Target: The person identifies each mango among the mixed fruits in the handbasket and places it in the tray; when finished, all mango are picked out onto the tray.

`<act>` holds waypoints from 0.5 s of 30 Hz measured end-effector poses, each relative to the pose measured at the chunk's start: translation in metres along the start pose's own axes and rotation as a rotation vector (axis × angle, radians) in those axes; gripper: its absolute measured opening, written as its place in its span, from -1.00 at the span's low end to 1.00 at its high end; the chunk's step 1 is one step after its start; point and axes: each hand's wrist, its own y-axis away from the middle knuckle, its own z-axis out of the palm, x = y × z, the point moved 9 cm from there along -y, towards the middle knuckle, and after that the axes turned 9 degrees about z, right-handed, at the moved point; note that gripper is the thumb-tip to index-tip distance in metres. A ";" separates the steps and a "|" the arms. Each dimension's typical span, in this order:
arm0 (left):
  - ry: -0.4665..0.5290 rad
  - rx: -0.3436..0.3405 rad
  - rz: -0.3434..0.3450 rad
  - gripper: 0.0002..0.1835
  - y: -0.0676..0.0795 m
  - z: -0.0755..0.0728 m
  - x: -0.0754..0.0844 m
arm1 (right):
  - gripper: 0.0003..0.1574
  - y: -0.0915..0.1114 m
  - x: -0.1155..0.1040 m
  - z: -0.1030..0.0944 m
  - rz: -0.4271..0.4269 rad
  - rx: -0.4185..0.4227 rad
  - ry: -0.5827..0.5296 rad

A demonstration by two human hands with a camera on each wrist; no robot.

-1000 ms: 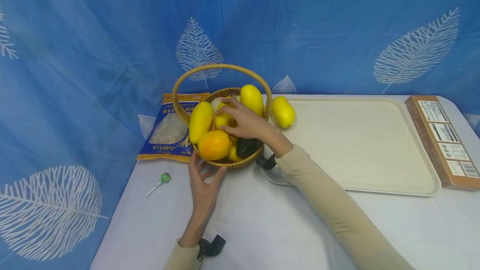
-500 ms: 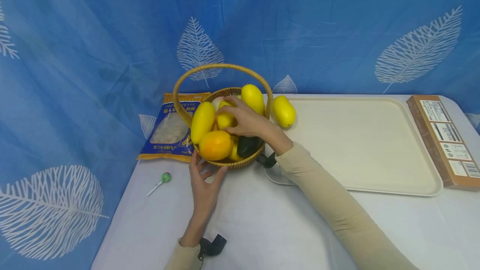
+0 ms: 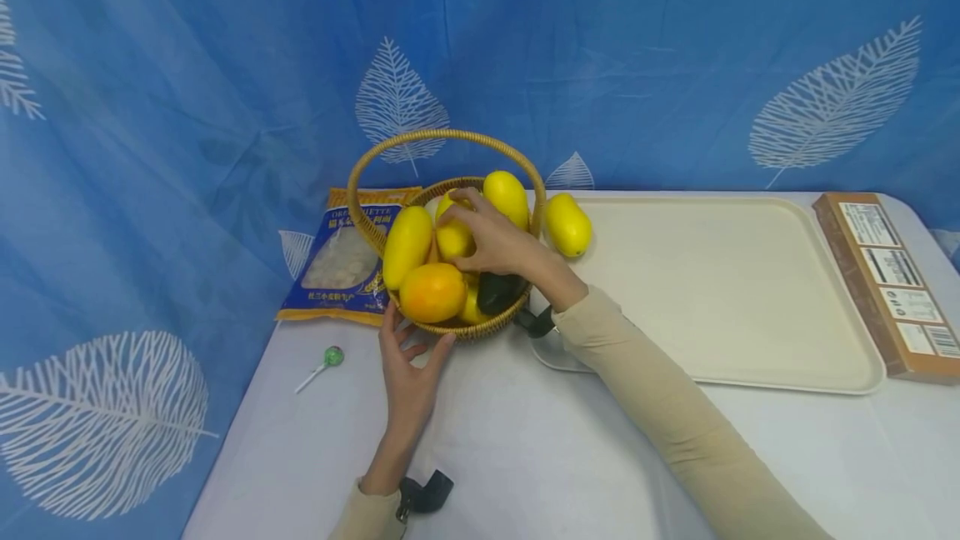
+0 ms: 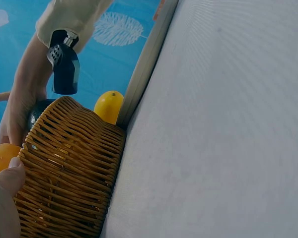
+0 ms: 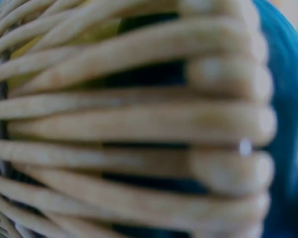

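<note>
Across the twelve o'clock side hangs a blue curtain (image 3: 600,65) printed with white leaves, and beneath it the white tabletop (image 3: 525,465) runs down to six. Out toward three, there's the wide cream tray (image 3: 720,290)! At the tray's nine o'clock stands the wicker basket (image 3: 480,330), upright, its handle (image 3: 446,134) arching over the top. A blue bag (image 3: 337,265) lies at the basket's nine, one edge tucked out of sight behind it, while a brown box (image 3: 888,286) lines the tray's three o'clock side.

Now to me: my left grip (image 3: 408,365) comes in at the basket's seven, thumb and fingers spread wide, holding the wall, thumb at the rim. And my right grip (image 3: 495,240) reaches in from four, fingers and thumb curled round a yellow fruit (image 3: 453,240) near the basket's middle!

Around it, a long fruit (image 3: 408,247) at nine, an orange fruit (image 3: 432,293) at seven, a rounder fruit (image 3: 506,197) at one. The loose fruit (image 3: 567,225) sits by the tray's ten o'clock corner; a dark fruit (image 3: 497,296) peeks out at the basket's four. Smallest of all, a green lollipop (image 3: 333,356) at the basket's eight.
</note>
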 end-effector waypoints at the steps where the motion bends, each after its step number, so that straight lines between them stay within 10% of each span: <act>1: -0.002 0.000 -0.001 0.01 0.000 0.000 0.000 | -0.41 0.001 -0.001 -0.002 -0.003 0.011 0.004; 15: 0.008 0.009 -0.015 0.01 0.000 0.000 -0.001 | -0.41 0.038 -0.020 -0.037 -0.104 0.176 -0.065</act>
